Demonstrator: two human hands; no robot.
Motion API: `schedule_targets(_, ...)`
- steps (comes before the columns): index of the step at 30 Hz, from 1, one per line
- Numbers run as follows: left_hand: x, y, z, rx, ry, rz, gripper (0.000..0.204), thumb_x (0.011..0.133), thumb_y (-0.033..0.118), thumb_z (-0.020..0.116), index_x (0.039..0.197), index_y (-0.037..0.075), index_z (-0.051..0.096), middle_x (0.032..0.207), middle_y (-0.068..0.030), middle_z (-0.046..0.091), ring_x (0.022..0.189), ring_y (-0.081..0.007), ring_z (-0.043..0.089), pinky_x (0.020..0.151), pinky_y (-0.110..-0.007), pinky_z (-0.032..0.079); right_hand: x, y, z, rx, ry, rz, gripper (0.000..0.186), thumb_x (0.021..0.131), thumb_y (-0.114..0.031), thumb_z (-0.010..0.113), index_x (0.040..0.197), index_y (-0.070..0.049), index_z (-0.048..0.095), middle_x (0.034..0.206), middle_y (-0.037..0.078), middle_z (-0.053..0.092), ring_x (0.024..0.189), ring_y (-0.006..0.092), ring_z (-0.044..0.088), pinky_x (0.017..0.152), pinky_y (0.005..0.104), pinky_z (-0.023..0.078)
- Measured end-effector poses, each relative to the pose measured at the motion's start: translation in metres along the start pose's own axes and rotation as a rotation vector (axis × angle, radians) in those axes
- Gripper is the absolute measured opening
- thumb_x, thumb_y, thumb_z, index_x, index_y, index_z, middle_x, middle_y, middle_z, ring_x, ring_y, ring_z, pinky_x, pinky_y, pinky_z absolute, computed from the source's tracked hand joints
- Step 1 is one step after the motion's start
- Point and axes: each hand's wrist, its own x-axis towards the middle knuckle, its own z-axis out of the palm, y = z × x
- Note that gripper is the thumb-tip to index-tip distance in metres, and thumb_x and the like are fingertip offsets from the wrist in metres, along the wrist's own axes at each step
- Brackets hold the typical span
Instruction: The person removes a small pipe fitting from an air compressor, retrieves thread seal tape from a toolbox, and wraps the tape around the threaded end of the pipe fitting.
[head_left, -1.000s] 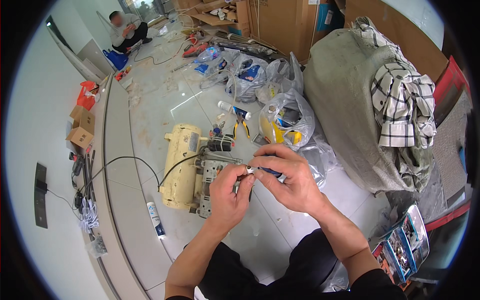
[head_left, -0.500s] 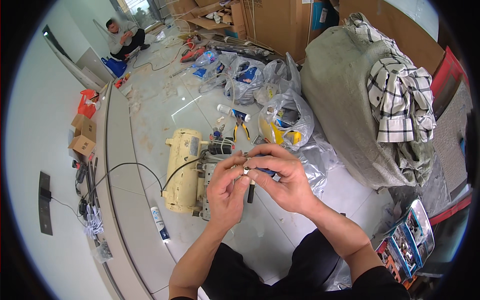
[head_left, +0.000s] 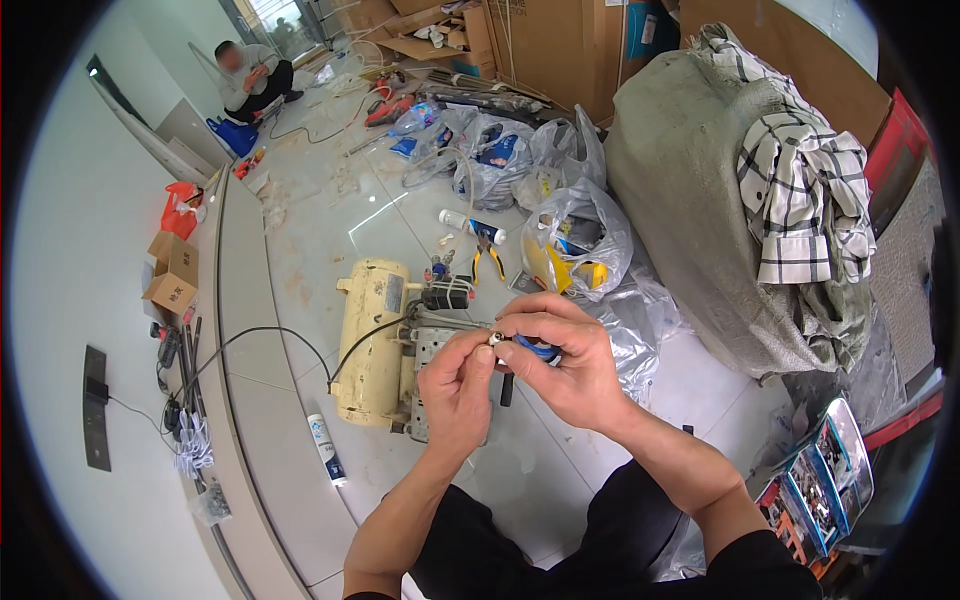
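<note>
Close together in front of me, my left hand and my right hand pinch a small whitish fitting with a metal end between thumbs and fingers. Its full shape is covered by my fingertips. Beside my right fingers shows a blue ring-shaped thing; I cannot tell whether the hand holds it. Just under the hands a short black rod-like handle is visible. Behind my left hand stands a cream air compressor tank, partly covered by that hand.
Yellow-black pliers and a sealant tube lie beyond the hands. Another tube lies left. Plastic bags, a large covered sack and an open toolbox stand right. A black hose crosses the floor. Another person squats far left.
My left fingers have shifted slightly down around the fitting, and more of the blue ring-shaped thing shows by my right hand. The whole view has moved a little.
</note>
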Motion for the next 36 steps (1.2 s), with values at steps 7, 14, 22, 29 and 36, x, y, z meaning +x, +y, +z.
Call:
schedule_targets(7,-0.002,0.004,0.008,-0.07,0.064,-0.084,0.023,0.105,0.014,0.057,0.113,-0.004,0.068,0.094,-0.0065,0.07,0.078,-0.0098,0.063,0.068,-0.026,0.055,0.0,0.002,-0.001,0.08,-0.045,0.083,0.021,0.089,-0.003,0.07,0.108,0.004,0.07,0.111,0.016,0.066,0.099,0.0253,0.068,0.086,0.0346,0.054)
schedule_targets(14,-0.002,0.003,0.009,-0.113,0.089,-0.14,0.024,0.106,0.015,0.056,0.114,-0.004,0.068,0.09,-0.0071,0.07,0.077,-0.0106,0.065,0.063,-0.025,0.054,0.001,0.007,-0.001,0.098,-0.027,0.12,0.021,0.09,-0.005,0.069,0.109,0.003,0.07,0.111,0.016,0.066,0.1,0.0264,0.067,0.086,0.0351,0.054)
schedule_targets(22,-0.001,0.009,0.008,-0.282,0.041,-0.272,0.027,0.107,0.022,0.054,0.11,-0.001,0.067,0.083,-0.0045,0.064,0.069,-0.0114,0.063,0.054,-0.024,0.048,0.003,0.012,-0.003,0.019,-0.047,0.052,0.019,0.09,-0.004,0.069,0.107,0.002,0.071,0.111,0.015,0.067,0.101,0.0271,0.067,0.088,0.0355,0.053)
schedule_targets(29,0.005,-0.003,-0.006,-0.555,-0.073,-0.537,0.025,0.107,0.027,0.055,0.109,0.004,0.064,0.08,-0.0055,0.065,0.061,-0.0119,0.062,0.05,-0.025,0.048,0.004,0.011,-0.007,0.015,-0.046,0.068,0.017,0.09,-0.003,0.069,0.106,0.003,0.071,0.112,0.014,0.066,0.101,0.0255,0.067,0.088,0.035,0.053)
schedule_targets(36,0.011,0.01,-0.008,-0.495,-0.194,-0.64,0.033,0.107,0.032,0.054,0.124,0.004,0.058,0.095,-0.0109,0.068,0.065,-0.0151,0.067,0.057,-0.027,0.054,0.007,0.015,-0.02,-0.153,-0.041,0.042,0.016,0.088,-0.003,0.07,0.103,0.003,0.07,0.107,0.015,0.067,0.099,0.0274,0.067,0.085,0.0364,0.053)
